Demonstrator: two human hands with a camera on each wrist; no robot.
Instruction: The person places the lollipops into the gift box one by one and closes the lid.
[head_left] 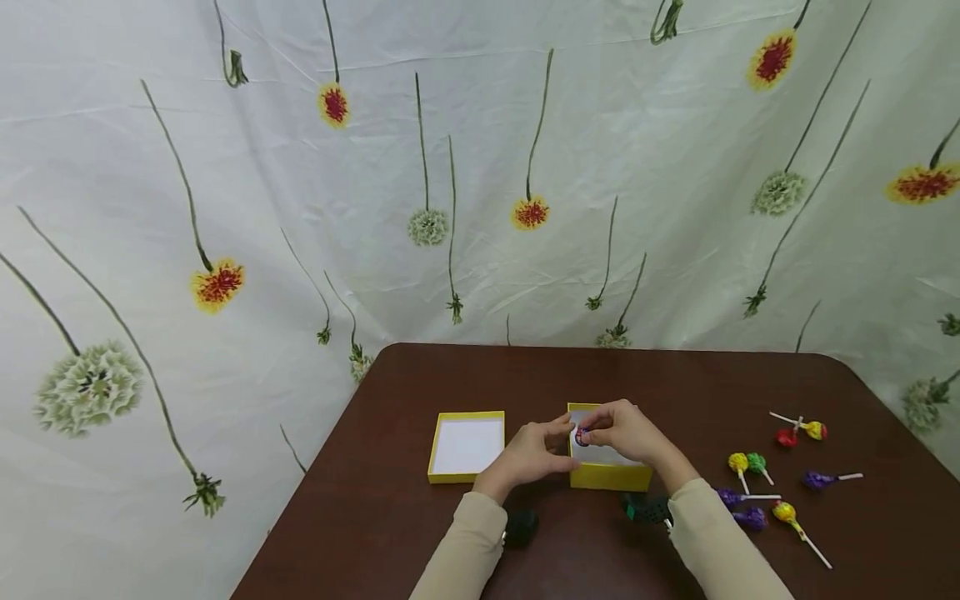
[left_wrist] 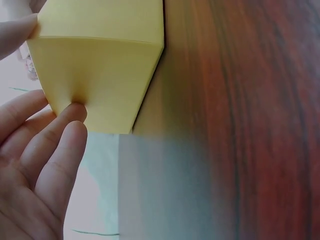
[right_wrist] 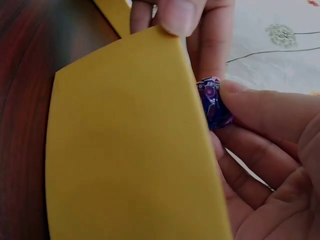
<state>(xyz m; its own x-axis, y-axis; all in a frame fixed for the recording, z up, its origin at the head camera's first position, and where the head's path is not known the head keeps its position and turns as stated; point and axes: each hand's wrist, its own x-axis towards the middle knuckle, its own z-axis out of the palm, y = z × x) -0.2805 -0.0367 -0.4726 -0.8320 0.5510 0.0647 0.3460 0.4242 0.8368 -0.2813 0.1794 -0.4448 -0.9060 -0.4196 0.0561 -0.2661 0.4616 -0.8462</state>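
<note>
A yellow box (head_left: 611, 477) with a white inside stands uncovered on the table. Over its left part, my right hand (head_left: 626, 433) pinches a lollipop (right_wrist: 212, 102) in a shiny blue-purple wrapper between thumb and fingers. Whether its stick shows is hard to tell. At the box's left side is my left hand (head_left: 528, 454), its thumb on the near corner of the rim. In the left wrist view its fingers (left_wrist: 60, 165) lie fairly straight, touching the box's side wall. What else lies inside the box is mostly hidden by the hands.
A yellow-edged lid (head_left: 468, 446) lies left of the box, white inside up. To the right are scattered several lollipops, among them a green one (head_left: 756, 463), a purple one (head_left: 819, 480) and a yellow one (head_left: 784, 512). A flowered cloth (head_left: 480, 167) hangs behind the table (head_left: 360, 533).
</note>
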